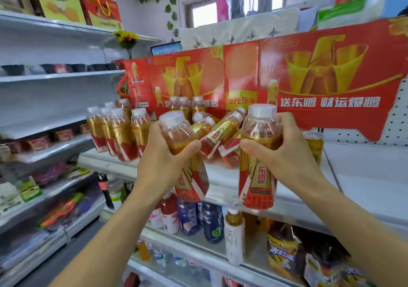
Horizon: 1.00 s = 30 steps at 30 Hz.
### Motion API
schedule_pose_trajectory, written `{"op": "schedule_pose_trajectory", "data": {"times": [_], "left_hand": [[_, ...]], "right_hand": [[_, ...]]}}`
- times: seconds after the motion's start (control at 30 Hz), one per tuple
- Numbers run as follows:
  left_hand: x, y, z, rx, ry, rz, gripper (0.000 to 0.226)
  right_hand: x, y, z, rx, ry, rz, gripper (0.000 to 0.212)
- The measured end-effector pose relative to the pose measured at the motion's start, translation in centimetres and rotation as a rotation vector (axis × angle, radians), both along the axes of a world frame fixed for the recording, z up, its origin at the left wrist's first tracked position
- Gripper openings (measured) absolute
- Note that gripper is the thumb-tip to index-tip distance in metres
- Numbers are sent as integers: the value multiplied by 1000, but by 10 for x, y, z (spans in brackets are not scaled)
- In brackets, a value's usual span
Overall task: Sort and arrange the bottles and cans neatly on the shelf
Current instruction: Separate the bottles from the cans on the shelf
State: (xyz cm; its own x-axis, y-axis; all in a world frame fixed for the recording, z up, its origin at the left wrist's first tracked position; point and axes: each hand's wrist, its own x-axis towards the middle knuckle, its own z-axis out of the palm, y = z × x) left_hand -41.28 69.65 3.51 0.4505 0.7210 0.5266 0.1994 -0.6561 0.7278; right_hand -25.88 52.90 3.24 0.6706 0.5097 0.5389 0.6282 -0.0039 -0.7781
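My left hand (pixel 163 165) grips a gold-and-red drink bottle (pixel 189 176) with a white cap, tilted slightly left, in front of the white shelf (pixel 223 183). My right hand (pixel 284 154) grips a second, upright bottle (pixel 258 165) of the same kind. Behind them, several bottles (pixel 220 132) lie toppled on the shelf. Several more bottles (pixel 117 130) stand upright at the shelf's left end, and three bottles (pixel 185 105) stand at the back. A gold can (pixel 314 145) stands at the right, partly hidden by my right hand.
Red printed cartons (pixel 309 72) line the back of the shelf. The shelf below holds assorted drink bottles (pixel 198 220) and a white bottle (pixel 234 236). Side shelving (pixel 44 150) on the left carries snacks. A white pegboard panel (pixel 395 121) stands at the right.
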Motion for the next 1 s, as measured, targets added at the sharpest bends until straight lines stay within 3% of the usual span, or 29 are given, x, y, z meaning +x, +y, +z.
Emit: {"op": "schedule_pose_trajectory", "data": {"times": [0.4, 0.83, 1.0], "left_hand": [[86, 78, -23, 78, 23, -97, 72], [98, 106, -28, 95, 119, -197, 76], [96, 108, -31, 76, 118, -249, 92]], "right_hand": [[54, 54, -18, -32, -6, -119, 72], [44, 76, -24, -122, 15, -338, 68], [40, 78, -24, -162, 22, -344, 72]]}}
